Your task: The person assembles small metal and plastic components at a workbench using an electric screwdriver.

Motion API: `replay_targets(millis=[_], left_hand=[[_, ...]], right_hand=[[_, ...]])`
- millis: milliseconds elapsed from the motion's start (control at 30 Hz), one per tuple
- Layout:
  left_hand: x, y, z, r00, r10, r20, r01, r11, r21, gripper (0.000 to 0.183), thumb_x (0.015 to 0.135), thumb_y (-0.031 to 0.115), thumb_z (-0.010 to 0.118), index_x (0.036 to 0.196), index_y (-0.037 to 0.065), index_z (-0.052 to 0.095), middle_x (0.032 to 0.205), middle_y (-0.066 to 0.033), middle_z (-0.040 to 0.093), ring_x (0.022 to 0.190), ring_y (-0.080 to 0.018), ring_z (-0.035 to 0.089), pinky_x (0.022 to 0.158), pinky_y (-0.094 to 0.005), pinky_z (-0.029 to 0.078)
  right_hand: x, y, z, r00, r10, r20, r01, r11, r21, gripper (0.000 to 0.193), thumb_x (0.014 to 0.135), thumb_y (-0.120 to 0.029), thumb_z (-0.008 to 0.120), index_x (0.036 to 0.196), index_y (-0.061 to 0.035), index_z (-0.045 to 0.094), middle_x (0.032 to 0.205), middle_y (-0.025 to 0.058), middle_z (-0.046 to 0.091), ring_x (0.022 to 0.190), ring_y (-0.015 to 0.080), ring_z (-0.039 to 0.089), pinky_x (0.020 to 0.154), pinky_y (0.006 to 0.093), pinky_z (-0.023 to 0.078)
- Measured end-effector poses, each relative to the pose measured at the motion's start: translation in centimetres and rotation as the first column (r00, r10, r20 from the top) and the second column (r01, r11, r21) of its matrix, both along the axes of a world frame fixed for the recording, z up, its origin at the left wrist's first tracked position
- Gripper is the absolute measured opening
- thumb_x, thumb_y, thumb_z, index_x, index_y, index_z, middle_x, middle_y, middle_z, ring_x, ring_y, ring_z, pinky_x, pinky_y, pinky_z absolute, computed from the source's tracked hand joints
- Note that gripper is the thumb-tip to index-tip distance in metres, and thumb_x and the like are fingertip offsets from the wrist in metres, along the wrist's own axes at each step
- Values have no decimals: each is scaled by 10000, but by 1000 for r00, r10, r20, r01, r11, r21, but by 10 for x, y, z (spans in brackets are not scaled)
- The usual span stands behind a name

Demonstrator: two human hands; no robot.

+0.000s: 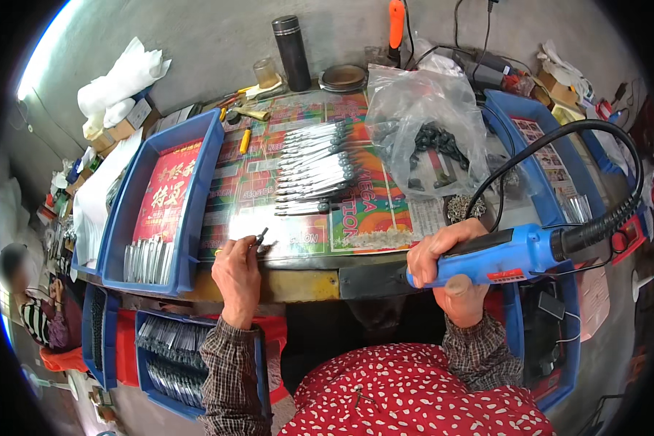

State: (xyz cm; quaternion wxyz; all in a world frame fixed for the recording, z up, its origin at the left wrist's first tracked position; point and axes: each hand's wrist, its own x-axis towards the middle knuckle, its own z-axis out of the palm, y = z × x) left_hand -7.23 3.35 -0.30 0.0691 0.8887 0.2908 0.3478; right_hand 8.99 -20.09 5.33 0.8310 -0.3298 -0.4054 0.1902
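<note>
The relation we judge weightiest is between the small, dark, narrow-tipped piece (261, 235) and the blue plastic-bodied, corded power tool (512, 254): the piece lies to the left of the tool's nose and a little farther from us. Our left hand (238, 276) pinches it between thumb and fingers just over the tabletop's front edge, its tip slanting away and rightward, the rest hidden. Our right hand (454, 272) is wrapped around the tool, whose long axis runs sideways along that edge with its nose to the left. Beyond the left hand, and nearer to it than to the right, slender silver metal pieces with dark ends (316, 171) lie in a row, their long axes roughly parallel to the front edge. The tabletop (247, 211) wears a glossy, many-coloured printed covering; a blue plastic tray (185, 280) stands at its left edge, and a clear plastic bag of black parts (392, 120) rests toward its back right corner. Behind rises a plain grey wall (218, 43).
</note>
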Motion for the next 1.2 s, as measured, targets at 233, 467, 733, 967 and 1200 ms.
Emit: replay_targets(millis=[233, 467, 733, 967, 1200], left_hand=[[16, 13, -1, 999, 42, -33, -36, 988, 149, 173, 736, 25, 576, 890, 82, 628, 830, -74, 581, 778, -270, 538, 716, -376, 394], [66, -14, 7, 967, -251, -40, 252, 967, 35, 171, 700, 30, 620, 869, 51, 620, 868, -104, 600, 806, -296, 557, 717, -374, 424], [87, -16, 4, 944, -286, -164, 297, 954, 43, 165, 726, 84, 607, 886, 43, 602, 854, -106, 586, 775, -310, 551, 711, -394, 417], [84, -27, 8, 935, -328, -138, 332, 943, 9, 137, 725, 96, 622, 849, 38, 610, 797, -101, 557, 741, -298, 552, 659, -386, 428], [82, -29, 7, 911, -382, -152, 395, 917, 60, 144, 689, 79, 648, 821, 47, 601, 760, -93, 534, 702, -291, 539, 640, -374, 407]], right_hand=[[4, -1, 1, 999, -32, -20, 32, 999, -4, 445, 694, -179, 740, 938, -7, 410, 664, 76, 508, 589, 156, 513, 542, 286, 448], [6, 0, 1, 999, -44, -10, 44, 999, -3, 457, 704, -214, 743, 942, -6, 412, 664, 74, 508, 587, 152, 512, 538, 282, 449], [10, -4, 1, 997, -80, -18, 80, 997, -12, 465, 716, -241, 741, 948, -9, 412, 662, 66, 504, 591, 150, 508, 540, 285, 444], [20, 0, -1, 991, -133, -6, 132, 991, -9, 407, 739, -170, 705, 973, -24, 406, 669, 60, 488, 608, 160, 505, 569, 296, 443], [32, 14, -6, 974, -227, -7, 227, 973, 38, 295, 739, -5, 599, 977, -28, 426, 699, 67, 500, 631, 160, 508, 591, 317, 446]])
